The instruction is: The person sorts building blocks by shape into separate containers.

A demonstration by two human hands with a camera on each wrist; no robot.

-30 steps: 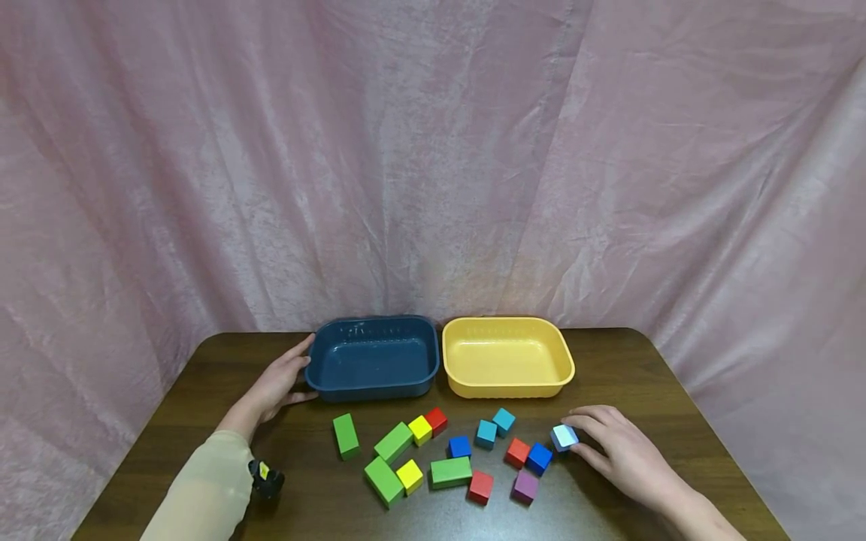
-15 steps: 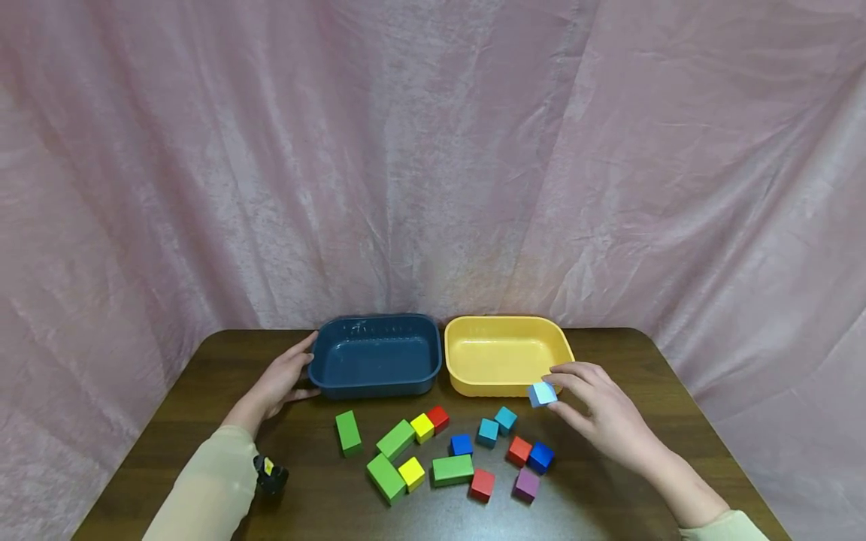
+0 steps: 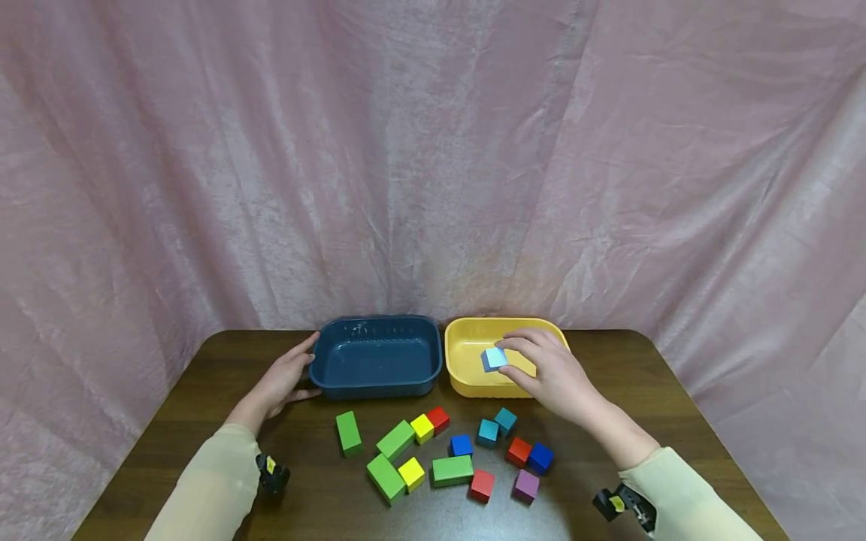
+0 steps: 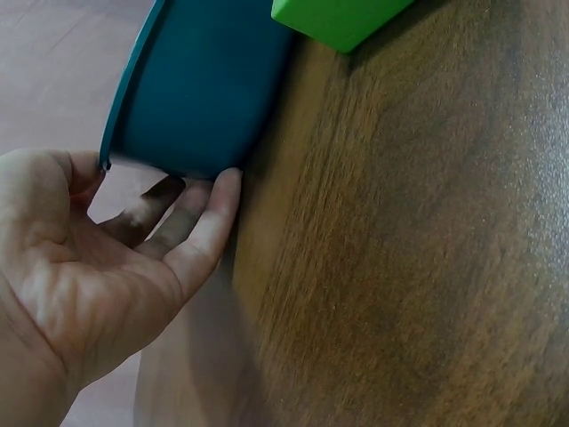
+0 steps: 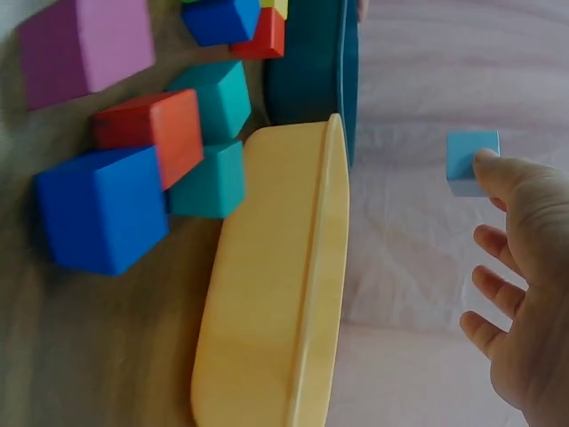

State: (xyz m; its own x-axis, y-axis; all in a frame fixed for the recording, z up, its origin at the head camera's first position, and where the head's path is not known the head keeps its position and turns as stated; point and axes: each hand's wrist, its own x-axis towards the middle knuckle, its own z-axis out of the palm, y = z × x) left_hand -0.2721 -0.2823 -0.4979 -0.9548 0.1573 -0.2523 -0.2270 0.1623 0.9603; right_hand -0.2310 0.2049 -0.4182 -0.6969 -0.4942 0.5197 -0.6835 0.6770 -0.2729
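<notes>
My right hand (image 3: 551,373) pinches a light blue cube (image 3: 494,359) between thumb and fingers, held over the yellow tray (image 3: 507,391). In the right wrist view the light blue cube (image 5: 471,158) shows at the thumb tip, above the level of the tray's rim. My left hand (image 3: 280,382) rests against the left end of the dark blue tray (image 3: 379,391). Seen from the left wrist, the thumb lies at the rim of the blue tray (image 4: 200,98) and the other fingers (image 4: 209,227) touch its outer wall.
In front of the trays lie several loose blocks on the brown table (image 3: 622,383): green bars (image 3: 452,471), yellow cubes (image 3: 411,475), red cubes (image 3: 482,485), dark blue cubes (image 3: 540,457), teal cubes (image 3: 488,433) and a purple cube (image 3: 526,485). A pink curtain (image 3: 433,165) hangs behind.
My right hand has lifted the light blue cube from beside the dark blue cube and carried it left and away from me, over the yellow tray. The left hand stays at the blue tray.
</notes>
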